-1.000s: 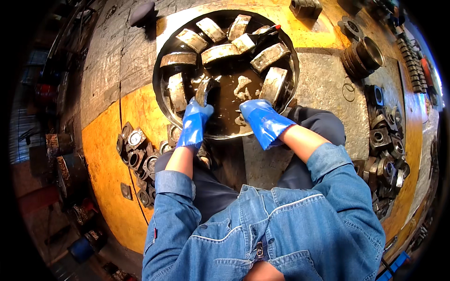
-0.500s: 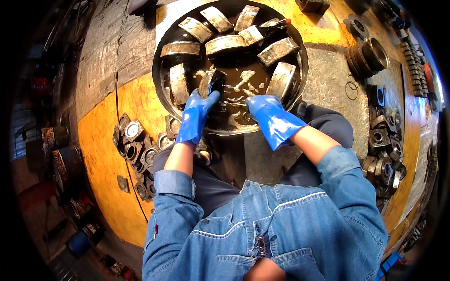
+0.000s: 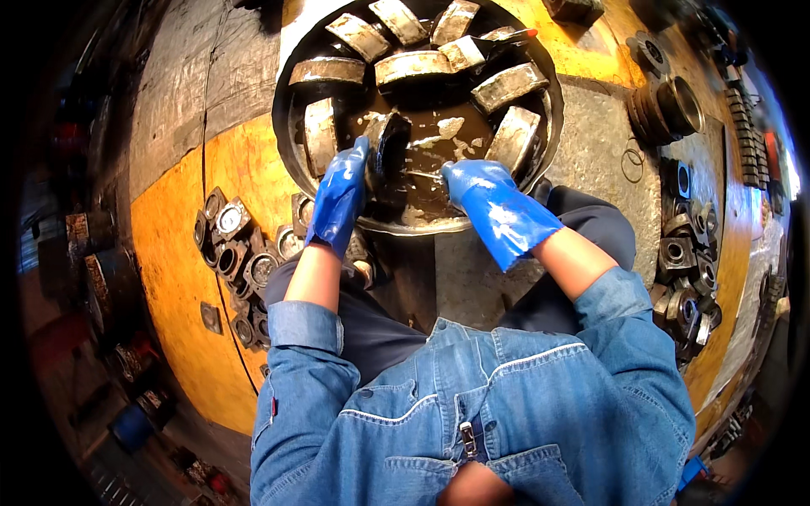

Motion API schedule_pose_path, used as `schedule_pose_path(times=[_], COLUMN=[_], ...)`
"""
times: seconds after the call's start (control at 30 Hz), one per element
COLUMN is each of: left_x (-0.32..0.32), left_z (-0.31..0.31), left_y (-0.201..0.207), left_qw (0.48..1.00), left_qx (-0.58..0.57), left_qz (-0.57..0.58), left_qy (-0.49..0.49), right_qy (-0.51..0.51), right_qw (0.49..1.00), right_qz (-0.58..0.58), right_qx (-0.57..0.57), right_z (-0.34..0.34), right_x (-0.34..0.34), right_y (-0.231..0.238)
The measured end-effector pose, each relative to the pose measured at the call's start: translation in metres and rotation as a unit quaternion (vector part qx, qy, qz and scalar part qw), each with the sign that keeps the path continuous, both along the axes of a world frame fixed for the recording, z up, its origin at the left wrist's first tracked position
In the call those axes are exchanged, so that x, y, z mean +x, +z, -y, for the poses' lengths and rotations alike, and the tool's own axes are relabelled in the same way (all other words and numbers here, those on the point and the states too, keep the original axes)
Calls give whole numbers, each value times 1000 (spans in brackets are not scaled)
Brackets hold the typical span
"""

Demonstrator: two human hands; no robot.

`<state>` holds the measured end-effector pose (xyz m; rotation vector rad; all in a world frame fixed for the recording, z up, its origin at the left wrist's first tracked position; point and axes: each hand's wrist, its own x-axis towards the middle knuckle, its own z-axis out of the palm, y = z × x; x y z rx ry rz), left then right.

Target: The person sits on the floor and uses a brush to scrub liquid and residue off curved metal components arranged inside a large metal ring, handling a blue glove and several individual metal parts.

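In front of me is a wide round pan (image 3: 550,126) of dark, murky liquid with pale foam on it. Thick metal rings, worn and wet, stand around inside it. My left hand (image 3: 340,196), in a blue rubber glove, grips the left side of a dark metal ring (image 3: 388,145) that stands tilted in the liquid. Its thumb is mostly hidden. My right hand (image 3: 479,187), gloved too, is closed low over the liquid at the pan's near right. A thin strip shows by its fingers, but what it holds is unclear.
A red-tipped tool (image 3: 528,34) lies across the far rings. Square-flanged metal parts (image 3: 245,253) are heaped on the yellow floor to the left, with more such parts (image 3: 679,251) at right. A large hollow cylinder (image 3: 677,105) lies beyond the pan's right side.
My left hand has shifted left and turned more upright along the ring, its thumb now out of sight. The ring has turned, showing more of its dark inside. My right hand has barely moved.
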<state>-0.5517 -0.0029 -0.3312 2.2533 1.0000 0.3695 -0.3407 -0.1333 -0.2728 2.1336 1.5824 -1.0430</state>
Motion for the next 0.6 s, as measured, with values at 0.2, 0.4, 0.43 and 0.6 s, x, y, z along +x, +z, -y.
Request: schedule_pose_path(times=[0.2, 0.4, 0.43, 0.6], left_x=[9, 18, 17, 8], left_z=[6, 6, 3, -1], left_y=[26, 46, 42, 12], left_qw=[962, 933, 931, 940], left_qx=[-234, -322, -328, -297], left_qz=[56, 10, -2, 47], left_qy=[131, 158, 159, 164], right_qy=[-14, -78, -72, -44], right_qw=[999, 981, 983, 987], right_qz=[25, 27, 33, 50], right_qx=[-32, 173, 163, 145], right_z=[-6, -3, -4, -1], right_x=[-11, 5, 7, -1], right_y=[-5, 14, 7, -11])
